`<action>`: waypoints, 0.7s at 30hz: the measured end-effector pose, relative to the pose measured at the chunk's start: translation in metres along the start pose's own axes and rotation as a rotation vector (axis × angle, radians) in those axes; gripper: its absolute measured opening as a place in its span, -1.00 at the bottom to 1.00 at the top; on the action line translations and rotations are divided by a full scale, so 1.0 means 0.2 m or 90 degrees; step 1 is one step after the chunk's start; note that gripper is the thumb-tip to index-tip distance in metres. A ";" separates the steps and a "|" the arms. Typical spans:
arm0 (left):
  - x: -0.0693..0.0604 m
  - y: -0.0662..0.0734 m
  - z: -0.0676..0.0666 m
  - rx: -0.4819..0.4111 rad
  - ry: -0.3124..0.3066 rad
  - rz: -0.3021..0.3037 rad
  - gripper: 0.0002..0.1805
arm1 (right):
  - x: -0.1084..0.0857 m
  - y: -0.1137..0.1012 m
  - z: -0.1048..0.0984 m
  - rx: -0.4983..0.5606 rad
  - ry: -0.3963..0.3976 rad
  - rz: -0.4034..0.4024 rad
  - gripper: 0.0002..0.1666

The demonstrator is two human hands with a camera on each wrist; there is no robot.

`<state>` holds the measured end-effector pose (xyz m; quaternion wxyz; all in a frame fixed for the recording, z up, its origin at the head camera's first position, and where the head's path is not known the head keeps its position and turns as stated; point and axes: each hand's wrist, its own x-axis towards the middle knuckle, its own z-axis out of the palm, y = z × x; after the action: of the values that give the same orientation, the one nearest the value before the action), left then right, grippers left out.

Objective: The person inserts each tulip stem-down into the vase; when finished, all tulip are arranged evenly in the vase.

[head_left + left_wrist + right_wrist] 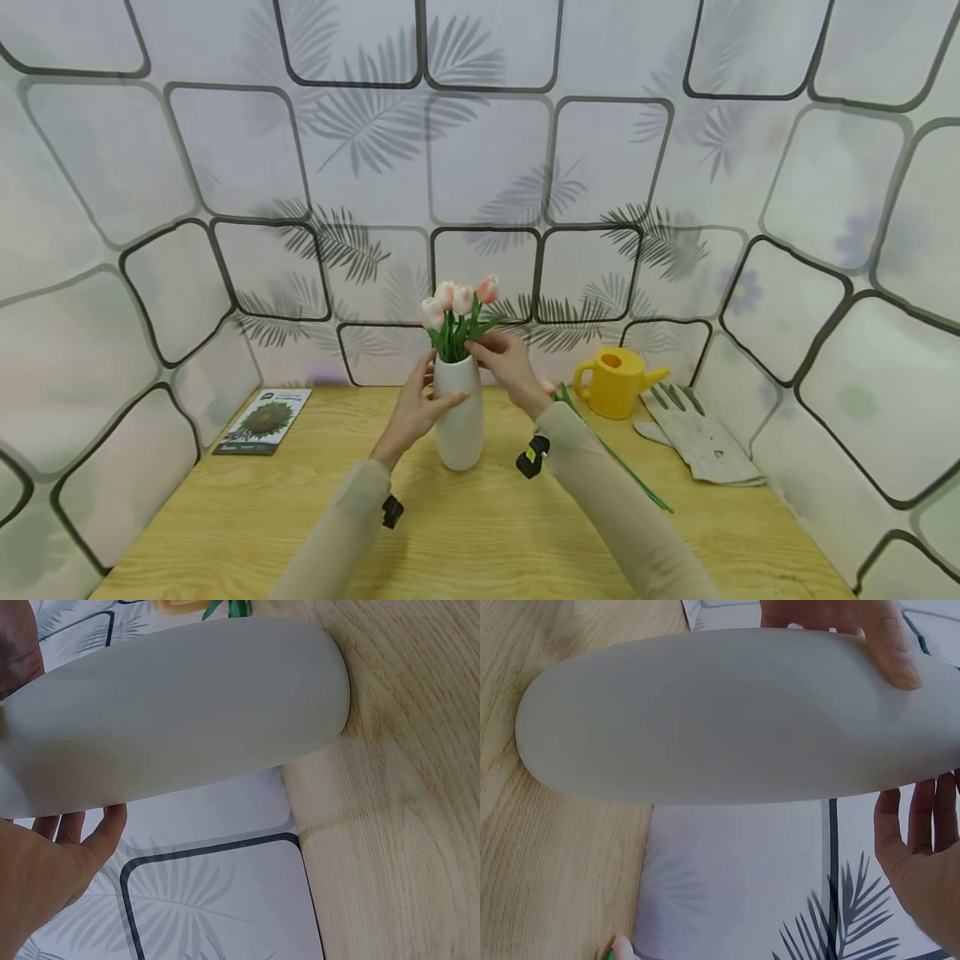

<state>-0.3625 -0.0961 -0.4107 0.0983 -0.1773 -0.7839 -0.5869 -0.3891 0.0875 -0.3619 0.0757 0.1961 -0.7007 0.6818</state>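
Observation:
A white vase (460,417) stands upright on the wooden table, holding several pink and white tulips (462,300) with green leaves. My left hand (414,410) grips the upper part of the vase (195,712) from the left, its thumb across the front and its fingers around the side. At the vase's mouth, on the right, my right hand (510,367) has its thumb and fingertips at the leaves and stems, pinching them. In the right wrist view the left thumb lies on the vase (705,720); the right fingers (922,817) are beside its upper end.
To the right, another tulip with a long stem (630,471) lies on the table (480,533). Behind it is a yellow watering can (615,387), with light gloves (705,442) farther right. A sunflower seed packet (264,422) lies at the left. Patterned walls surround the table.

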 end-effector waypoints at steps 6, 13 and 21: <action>-0.01 0.00 0.00 -0.001 0.002 0.000 0.00 | 0.00 0.01 -0.01 0.022 -0.007 0.025 -0.63; -0.01 0.00 0.01 0.007 0.005 -0.001 0.00 | -0.03 0.02 -0.02 0.022 -0.010 0.014 -0.64; 0.00 0.00 0.01 0.012 0.006 -0.006 0.02 | -0.08 0.10 -0.12 0.032 -0.056 0.013 -0.58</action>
<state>-0.3617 -0.0950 -0.4116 0.1008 -0.1697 -0.7898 -0.5808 -0.3862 0.1135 -0.3840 0.0331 0.2206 -0.6877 0.6909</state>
